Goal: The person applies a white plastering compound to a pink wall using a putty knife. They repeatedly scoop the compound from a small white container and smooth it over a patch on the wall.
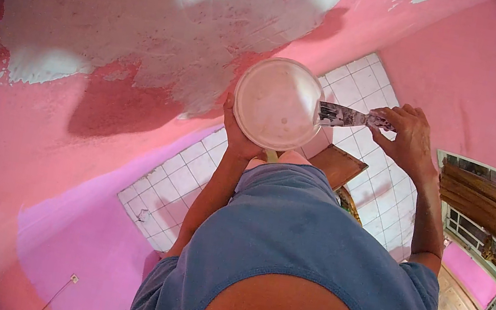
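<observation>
My left hand (pixel 239 135) grips the near left side of a round white tub (pixel 286 62), its thumb up along the rim. The tub is held in front of my body, and pale smears coat what shows inside it. Between the thumb and fingers of my right hand (pixel 411 139) is a putty knife (pixel 345 116), its blade and handle spattered white. The blade points left, with its tip at the tub's right rim. Whether any paste sits on the blade, I cannot tell.
Ahead and left rises a pink wall (pixel 11 137) with a large greyish-white filler patch (pixel 128 12). White floor tiles (pixel 177 173) lie below. A brown wooden piece (pixel 340 165) stands beyond my waist. At right are a window with a brown curtain (pixel 487 199) and a pale door (pixel 457 308).
</observation>
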`<state>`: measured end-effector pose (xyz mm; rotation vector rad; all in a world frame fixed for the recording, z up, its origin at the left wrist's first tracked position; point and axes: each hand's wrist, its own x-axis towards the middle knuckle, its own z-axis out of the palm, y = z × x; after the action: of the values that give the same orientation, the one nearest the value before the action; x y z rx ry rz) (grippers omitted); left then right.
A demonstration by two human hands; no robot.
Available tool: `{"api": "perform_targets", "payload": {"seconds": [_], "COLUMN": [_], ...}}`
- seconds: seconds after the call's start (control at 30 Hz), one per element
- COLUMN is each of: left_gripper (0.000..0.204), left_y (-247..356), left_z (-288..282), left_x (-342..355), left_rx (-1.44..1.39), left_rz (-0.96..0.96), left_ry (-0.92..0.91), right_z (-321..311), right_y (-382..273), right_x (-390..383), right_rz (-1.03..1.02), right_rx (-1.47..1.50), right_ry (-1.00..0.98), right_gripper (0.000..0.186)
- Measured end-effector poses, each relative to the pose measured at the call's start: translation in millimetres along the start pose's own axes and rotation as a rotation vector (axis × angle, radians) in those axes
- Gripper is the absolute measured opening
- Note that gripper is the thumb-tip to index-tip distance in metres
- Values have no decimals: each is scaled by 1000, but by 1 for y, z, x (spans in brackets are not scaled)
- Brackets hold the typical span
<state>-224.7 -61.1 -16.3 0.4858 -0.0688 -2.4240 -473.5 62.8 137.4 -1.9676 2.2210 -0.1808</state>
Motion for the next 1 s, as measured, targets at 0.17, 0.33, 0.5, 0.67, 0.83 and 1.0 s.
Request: {"api": "perform_targets", "payload": {"seconds": [0.17, 0.33, 0.5, 0.67, 0.83, 1.0], "left_gripper": [72, 71, 70, 70, 70, 70], "left_y": [-4, -9, -9, -10, -13, -16], "left_z": [5, 1, 2, 7, 14, 21], "left_x": [-3, -3, -3, -5, -11, -12], "left_rx": [-15, 111, 354, 567, 685, 772], "left_rz": [6, 35, 125, 235, 307, 354], "left_ry": [-97, -144, -273, -392, -453, -499], "right_z": [5, 11, 17, 19, 23, 24], "right_y": [1, 6, 16, 20, 29, 36], "right_x": [-1, -1, -2, 1, 3, 11], "right_rz": [17, 56, 27, 20, -22, -110], "right_rx": [-36, 29, 29, 106, 142, 174], "right_ry": [58, 84, 98, 89, 89, 109], "right_gripper": [24, 23, 22, 24, 24, 25]}}
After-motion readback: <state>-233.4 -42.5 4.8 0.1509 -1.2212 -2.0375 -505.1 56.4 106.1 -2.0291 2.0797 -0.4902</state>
